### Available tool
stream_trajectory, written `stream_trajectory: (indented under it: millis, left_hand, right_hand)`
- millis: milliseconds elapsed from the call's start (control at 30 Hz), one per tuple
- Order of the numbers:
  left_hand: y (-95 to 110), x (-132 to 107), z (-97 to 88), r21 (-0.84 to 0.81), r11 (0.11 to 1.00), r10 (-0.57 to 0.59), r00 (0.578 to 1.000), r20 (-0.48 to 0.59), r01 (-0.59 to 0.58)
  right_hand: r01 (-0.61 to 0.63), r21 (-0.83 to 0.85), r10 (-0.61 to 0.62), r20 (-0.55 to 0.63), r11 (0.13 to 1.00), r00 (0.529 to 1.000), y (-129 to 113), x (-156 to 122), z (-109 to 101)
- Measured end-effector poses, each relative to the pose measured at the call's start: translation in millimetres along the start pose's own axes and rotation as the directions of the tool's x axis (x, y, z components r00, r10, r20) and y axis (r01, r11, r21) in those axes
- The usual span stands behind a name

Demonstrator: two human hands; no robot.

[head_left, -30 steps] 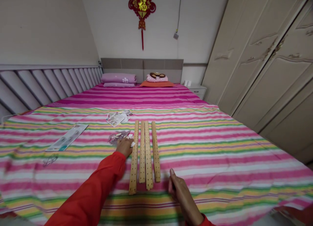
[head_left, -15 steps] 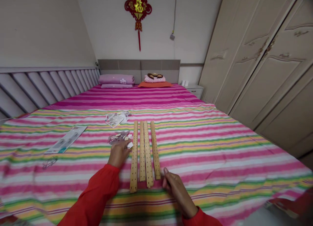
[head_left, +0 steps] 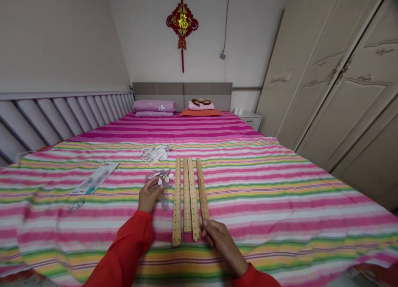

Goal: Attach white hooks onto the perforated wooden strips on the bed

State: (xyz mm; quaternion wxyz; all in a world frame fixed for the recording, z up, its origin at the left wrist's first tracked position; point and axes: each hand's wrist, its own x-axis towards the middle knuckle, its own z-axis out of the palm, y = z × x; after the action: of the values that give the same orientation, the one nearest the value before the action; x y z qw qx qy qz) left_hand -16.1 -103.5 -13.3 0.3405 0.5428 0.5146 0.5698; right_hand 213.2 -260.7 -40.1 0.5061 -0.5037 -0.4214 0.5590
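Observation:
Several long wooden slats (head_left: 188, 196) with rows of small holes lie side by side on the striped bedspread (head_left: 280, 196). My right hand (head_left: 217, 237) touches the near end of the rightmost slat (head_left: 202, 187). My left hand (head_left: 149, 196) pinches a clear plastic bag (head_left: 163, 202) of small parts just left of the slats. More small white pieces (head_left: 160, 177) lie scattered beyond that hand. Both arms wear red sleeves.
A second clear packet (head_left: 154, 153) lies farther up the bed, and a printed leaflet (head_left: 95, 178) lies at the left. Pillows (head_left: 154, 106) sit at the headboard. A tall wardrobe (head_left: 336, 84) stands to the right; a padded wall panel (head_left: 46, 119) runs along the left.
My left hand has pulled back from the pile of small pieces with a clear bag in its fingers. My right hand has moved forward onto the near end of the rightmost slat.

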Motion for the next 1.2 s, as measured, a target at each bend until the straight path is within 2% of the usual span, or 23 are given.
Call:
stream_trajectory:
  millis: [100,267,533,633,733,833,933,1033,1100,1200]
  left_hand:
    - [16.6,-11.0,6.2,0.089,0.989,0.102,0.982,0.161,-0.117]
    - [35.5,-44.0,25.4,0.125,0.971,0.128,0.886,0.445,-0.203]
    - [55.2,-97.8,57.6,0.141,0.922,0.17,0.705,0.688,-0.36]
    - [54.1,-104.6,66.7,0.133,0.926,0.149,0.665,0.732,-0.354]
    - [48.9,-106.3,72.6,0.101,0.968,0.084,0.672,0.736,-0.232]
    - [43.6,-107.6,75.9,0.042,0.996,-0.08,0.685,0.724,0.073]
    - [39.1,-109.4,78.1,-0.017,0.944,-0.227,0.685,0.692,0.331]
    - [35.3,-110.6,80.7,-0.066,0.903,-0.301,0.733,0.61,0.425]
    - [33.1,-110.7,82.9,-0.096,0.888,-0.326,0.764,0.557,0.45]
    - [29.6,-110.0,86.5,-0.126,0.876,-0.345,0.788,0.511,0.465]
  right_hand:
    - [0.045,0.022,-0.045,-0.018,0.999,0.999,0.1,2.6,-0.6]
    - [0.116,0.079,-0.111,-0.072,0.99,0.991,-8.5,10.1,0.4]
    - [0.137,0.233,-0.111,-0.122,0.963,0.986,-15.1,10.9,-1.4]
    - [0.115,0.282,-0.078,-0.14,0.953,0.987,-9.4,9.3,-5.7]
    - [0.103,0.327,-0.052,-0.163,0.939,0.985,-5.4,8.4,-10.2]
    - [0.081,0.341,-0.027,-0.161,0.937,0.987,-4.3,7.4,-13.0]
    - [0.052,0.345,0.004,-0.16,0.937,0.987,-3.2,7.5,-13.1]
    - [0.054,0.373,0.034,-0.226,0.926,0.974,-0.2,9.0,-11.2]
    - [0.073,0.386,0.036,-0.268,0.92,0.963,1.9,10.2,-9.7]
    - [0.094,0.38,0.016,-0.278,0.92,0.961,3.2,10.8,-8.0]
